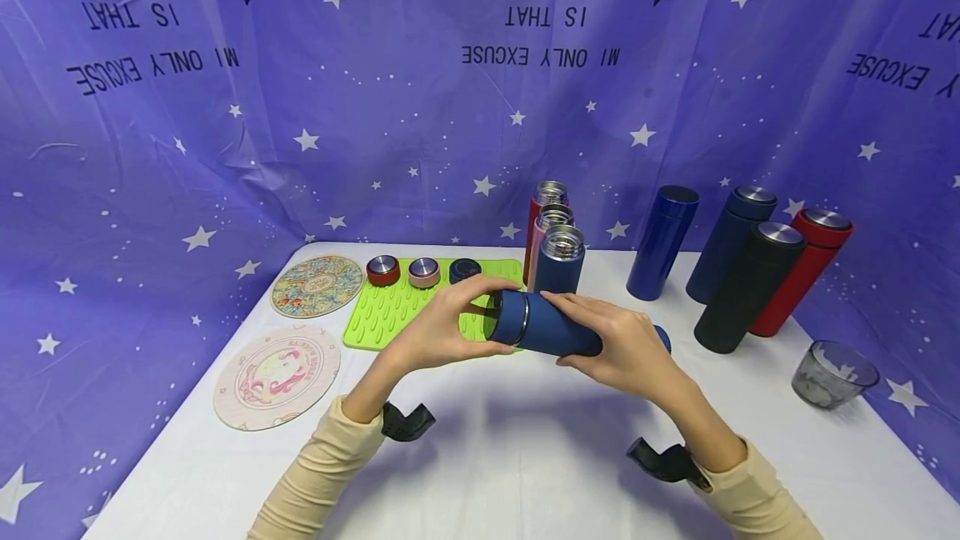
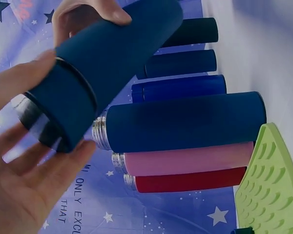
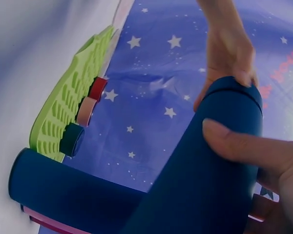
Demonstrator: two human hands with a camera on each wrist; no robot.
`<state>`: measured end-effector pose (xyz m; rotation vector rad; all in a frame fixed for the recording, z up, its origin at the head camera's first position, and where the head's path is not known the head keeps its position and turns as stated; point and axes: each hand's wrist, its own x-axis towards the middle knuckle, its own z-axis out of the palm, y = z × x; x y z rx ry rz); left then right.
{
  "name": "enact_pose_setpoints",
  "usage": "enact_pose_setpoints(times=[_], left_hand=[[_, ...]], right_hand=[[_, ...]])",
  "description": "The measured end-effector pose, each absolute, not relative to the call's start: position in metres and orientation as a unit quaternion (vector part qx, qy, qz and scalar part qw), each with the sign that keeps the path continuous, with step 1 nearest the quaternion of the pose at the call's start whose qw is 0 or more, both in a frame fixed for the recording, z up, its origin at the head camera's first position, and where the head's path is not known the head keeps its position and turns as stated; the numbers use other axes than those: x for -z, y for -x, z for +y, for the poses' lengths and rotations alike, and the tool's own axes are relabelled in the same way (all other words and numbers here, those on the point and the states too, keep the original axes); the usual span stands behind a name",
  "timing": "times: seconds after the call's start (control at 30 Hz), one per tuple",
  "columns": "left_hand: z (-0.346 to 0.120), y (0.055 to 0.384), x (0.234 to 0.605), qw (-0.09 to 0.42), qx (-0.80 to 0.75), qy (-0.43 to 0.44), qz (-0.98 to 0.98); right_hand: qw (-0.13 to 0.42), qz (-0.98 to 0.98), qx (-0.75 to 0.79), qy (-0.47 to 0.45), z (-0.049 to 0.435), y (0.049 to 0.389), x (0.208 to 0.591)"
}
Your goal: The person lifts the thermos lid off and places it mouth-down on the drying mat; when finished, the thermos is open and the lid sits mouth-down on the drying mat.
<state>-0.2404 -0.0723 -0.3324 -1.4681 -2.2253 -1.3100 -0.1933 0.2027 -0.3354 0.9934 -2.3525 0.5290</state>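
A dark blue thermos bottle [image 1: 553,325] is held in the air, lying almost level above the table. Its cap [image 1: 512,317] points left and sits on the body, with a shiny ring between them. My left hand [image 1: 442,319] grips the cap between thumb and fingers, as the left wrist view also shows. Around the body, my right hand [image 1: 626,344] holds the bottle, thumb on one side [image 3: 229,144]. Just behind stand three bottles with bare metal necks: a blue bottle [image 2: 185,122], a pink bottle [image 2: 190,159] and a red bottle [image 2: 190,180].
Red [image 1: 382,272], pink [image 1: 423,273] and dark blue caps [image 1: 465,271] rest on a green drying mat [image 1: 367,325]. Two round mats [image 1: 317,286] lie at left. Capped blue [image 1: 662,244], black [image 1: 742,294] and red bottles [image 1: 798,273] stand right, near a glass cup [image 1: 832,377].
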Motion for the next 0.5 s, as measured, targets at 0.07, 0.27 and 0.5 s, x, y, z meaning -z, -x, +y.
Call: enact_pose_setpoints(times=[0.07, 0.27, 0.5], left_hand=[[-0.073, 0.241, 0.332, 0.097, 0.435, 0.517, -0.731], [-0.074, 0.239, 0.329, 0.104, 0.444, 0.529, -0.716], [-0.071, 0.218, 0.309, 0.092, 0.491, 0.477, -0.723]], right_hand=[[0.243, -0.866, -0.228, -0.373, 0.205, 0.194, 0.334], [0.216, -0.859, -0.263, -0.382, 0.208, 0.195, 0.332], [0.267, -0.869, -0.201, -0.365, 0.203, 0.193, 0.335]])
